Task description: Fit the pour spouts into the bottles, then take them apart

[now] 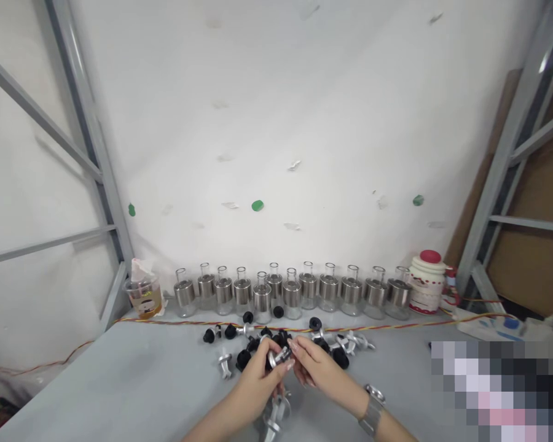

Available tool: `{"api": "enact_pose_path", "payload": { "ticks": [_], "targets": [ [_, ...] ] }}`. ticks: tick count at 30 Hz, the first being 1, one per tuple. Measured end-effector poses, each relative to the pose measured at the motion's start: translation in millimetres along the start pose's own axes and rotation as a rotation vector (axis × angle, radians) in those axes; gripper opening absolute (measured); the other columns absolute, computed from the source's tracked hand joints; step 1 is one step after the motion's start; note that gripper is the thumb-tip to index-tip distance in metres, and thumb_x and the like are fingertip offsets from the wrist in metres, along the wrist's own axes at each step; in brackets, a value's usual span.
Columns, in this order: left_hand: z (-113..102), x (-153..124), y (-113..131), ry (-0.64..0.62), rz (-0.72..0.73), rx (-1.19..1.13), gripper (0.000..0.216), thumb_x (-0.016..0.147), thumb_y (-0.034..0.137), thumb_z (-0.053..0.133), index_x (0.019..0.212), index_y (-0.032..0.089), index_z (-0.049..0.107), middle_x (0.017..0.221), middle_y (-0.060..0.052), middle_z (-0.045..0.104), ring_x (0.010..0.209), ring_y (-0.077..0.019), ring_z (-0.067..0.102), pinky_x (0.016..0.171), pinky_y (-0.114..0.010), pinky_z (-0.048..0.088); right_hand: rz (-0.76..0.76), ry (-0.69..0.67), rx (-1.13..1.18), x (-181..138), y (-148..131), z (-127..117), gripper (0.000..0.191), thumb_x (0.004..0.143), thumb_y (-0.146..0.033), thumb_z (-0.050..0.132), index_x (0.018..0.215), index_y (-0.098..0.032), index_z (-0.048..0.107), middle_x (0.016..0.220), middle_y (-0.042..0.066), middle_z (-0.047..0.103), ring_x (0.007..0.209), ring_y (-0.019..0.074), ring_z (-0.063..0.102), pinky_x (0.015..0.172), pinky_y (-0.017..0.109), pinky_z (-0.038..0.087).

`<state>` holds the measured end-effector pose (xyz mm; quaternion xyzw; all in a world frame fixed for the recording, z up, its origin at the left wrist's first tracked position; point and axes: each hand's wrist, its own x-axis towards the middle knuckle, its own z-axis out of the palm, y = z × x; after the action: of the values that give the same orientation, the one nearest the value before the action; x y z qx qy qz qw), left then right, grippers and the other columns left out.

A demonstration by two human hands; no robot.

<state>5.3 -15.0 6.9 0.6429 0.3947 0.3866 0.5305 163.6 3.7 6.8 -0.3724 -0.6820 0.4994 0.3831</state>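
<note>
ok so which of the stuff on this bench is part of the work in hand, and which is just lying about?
In use:
left hand and right hand, both gripping a silver fitting
loose fittings
black caps
row of glass bottles

Lying about:
drink cup
red-and-white jar
power strip
twisted cable

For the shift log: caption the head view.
Left hand holds a metal part, right hand touching it, before a bottle row.

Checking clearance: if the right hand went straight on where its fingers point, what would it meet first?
Probably the metal part in the left hand, just before the right hand; depth is unclear.
</note>
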Motion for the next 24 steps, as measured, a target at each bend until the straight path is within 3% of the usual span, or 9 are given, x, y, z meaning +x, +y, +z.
{"api": "enact_pose_path", "payload": {
  "ticks": [24],
  "targets": [
    [-1,-11,18,-0.02,0.001,0.187,0.027,0.084,0.048,0.036,0.086,0.021,0.038,0.058,0.007,0.043,0.053,-0.009,0.041,0.052,-0.02,0.034,-0.04,-0.007,-0.183,-7,-12,2,0.033,0.088,-0.047,0.029,0.072,-0.021,0.04,0.049,-0.007,0.04,0.047,0.0101,0.041,0.05,0.022,0.033]
  ]
}}
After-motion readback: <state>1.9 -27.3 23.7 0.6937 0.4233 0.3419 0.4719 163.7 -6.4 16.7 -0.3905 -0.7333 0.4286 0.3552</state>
